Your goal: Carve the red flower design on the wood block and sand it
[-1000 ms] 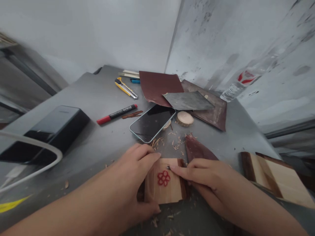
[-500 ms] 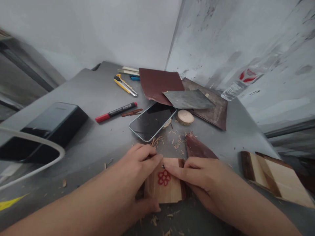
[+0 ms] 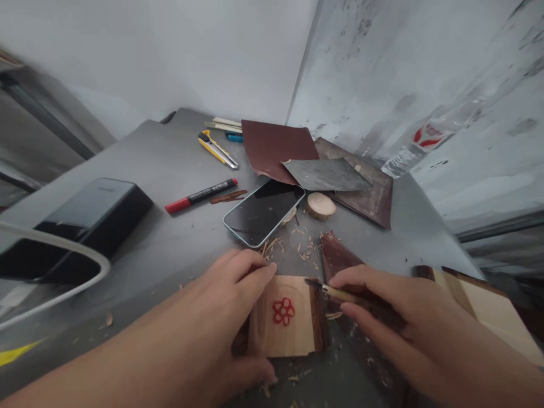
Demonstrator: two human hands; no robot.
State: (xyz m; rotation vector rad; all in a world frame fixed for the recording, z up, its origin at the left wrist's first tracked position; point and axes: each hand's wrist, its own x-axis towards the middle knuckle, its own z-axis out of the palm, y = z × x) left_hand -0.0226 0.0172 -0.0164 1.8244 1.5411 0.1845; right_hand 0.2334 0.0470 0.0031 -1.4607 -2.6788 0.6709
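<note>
A flat wooden block (image 3: 283, 337) with bark on its right edge lies in front of me. On its face is a small red flower drawing (image 3: 283, 311). My left hand (image 3: 232, 306) grips the block by its left side, fingers at the far edge and thumb near the front. Between the thumb and fingers of my right hand (image 3: 391, 317) is a carving tool (image 3: 338, 293) with a pale wooden handle and a thin dark metal end. Its tip points left, over the block's upper right corner; whether it touches the wood I cannot tell.
Beyond the block lie a phone (image 3: 264, 212), a red marker (image 3: 200, 196), a yellow utility knife (image 3: 218, 150), sandpaper sheets (image 3: 280, 147) and a wood slice (image 3: 321, 205). A black box (image 3: 97, 221) with a white cable stands left; more wooden pieces (image 3: 484, 306) lie right. Shavings are scattered about.
My right hand has drawn back to the right off the block, bringing the carving tool into clear sight. My left hand and the block have stayed nearly in place.
</note>
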